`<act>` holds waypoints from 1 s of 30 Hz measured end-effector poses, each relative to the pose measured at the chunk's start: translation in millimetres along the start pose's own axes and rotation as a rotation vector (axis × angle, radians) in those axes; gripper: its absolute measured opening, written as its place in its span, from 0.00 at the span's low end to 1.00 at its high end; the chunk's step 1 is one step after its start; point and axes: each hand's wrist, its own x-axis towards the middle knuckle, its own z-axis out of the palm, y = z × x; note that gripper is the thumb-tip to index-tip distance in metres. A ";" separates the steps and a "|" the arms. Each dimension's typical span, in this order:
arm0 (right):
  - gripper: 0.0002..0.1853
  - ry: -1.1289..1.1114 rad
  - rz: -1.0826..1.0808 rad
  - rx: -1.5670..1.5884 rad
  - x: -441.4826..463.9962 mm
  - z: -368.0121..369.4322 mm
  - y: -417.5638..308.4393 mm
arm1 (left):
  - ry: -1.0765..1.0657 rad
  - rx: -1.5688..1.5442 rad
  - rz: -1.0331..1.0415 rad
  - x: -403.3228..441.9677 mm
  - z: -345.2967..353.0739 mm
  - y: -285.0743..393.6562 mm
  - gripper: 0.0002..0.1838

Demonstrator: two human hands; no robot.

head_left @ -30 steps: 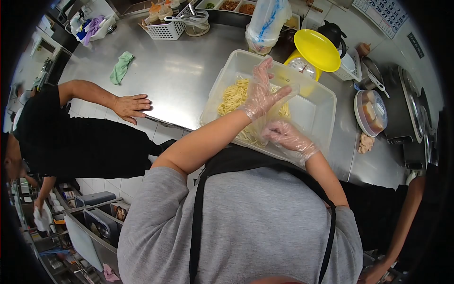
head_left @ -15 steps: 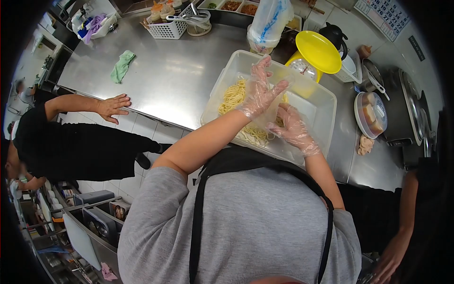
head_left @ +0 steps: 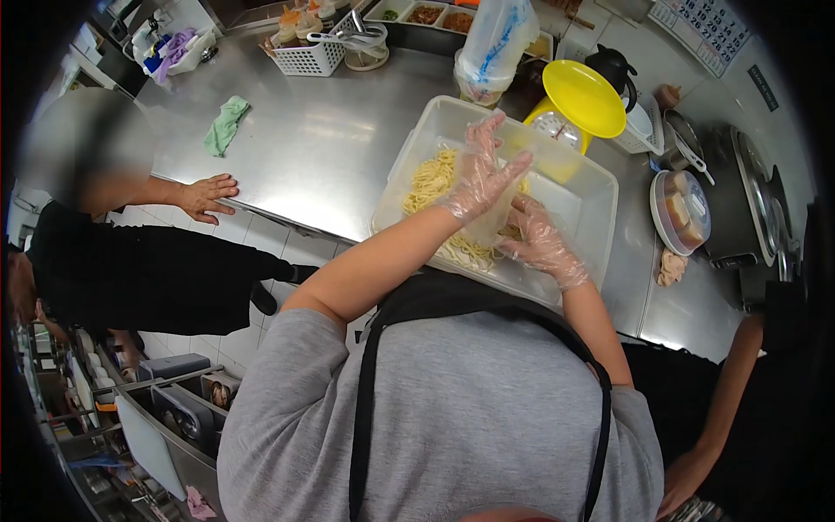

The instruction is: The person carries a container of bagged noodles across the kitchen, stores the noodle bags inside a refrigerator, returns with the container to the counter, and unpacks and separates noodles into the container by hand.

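Observation:
Both of my hands wear clear plastic gloves over a translucent plastic tub. My left hand is tilted up above the tub, fingers stretched and thumb spread apart. Lower and to the right, my right hand has its fingers curled around what looks like a thin clear plastic bag hanging between the hands; its edges are hard to make out. Yellow noodles lie in the left part of the tub, with more below my wrists. Some are hidden by my hands.
Behind the tub stand a yellow scale and a plastic-wrapped container. A green cloth and a white basket are on the steel counter. A lidded food container sits right. Co-workers stand at both sides, one hand on the counter edge.
My hands stay nearly in place; the right fingers shift slightly at the film. The left co-worker's head has leaned into view, and the right co-worker's arm has moved.

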 end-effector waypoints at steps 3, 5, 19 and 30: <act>0.21 -0.028 -0.082 -0.052 2.4 -5.4 -1.5 | -0.012 0.198 0.074 -1.3 2.0 -9.0 0.42; 0.20 -0.086 -0.078 -0.046 1.0 -8.8 -5.1 | -0.094 0.404 0.033 -3.3 -0.4 -11.2 0.41; 0.26 -0.075 0.134 0.072 62.0 13.7 47.3 | -0.588 0.959 -0.232 34.8 -21.2 -31.0 0.26; 0.30 -0.337 0.202 0.001 71.3 -6.3 59.0 | -0.722 0.923 -0.232 37.1 -22.7 -60.2 0.30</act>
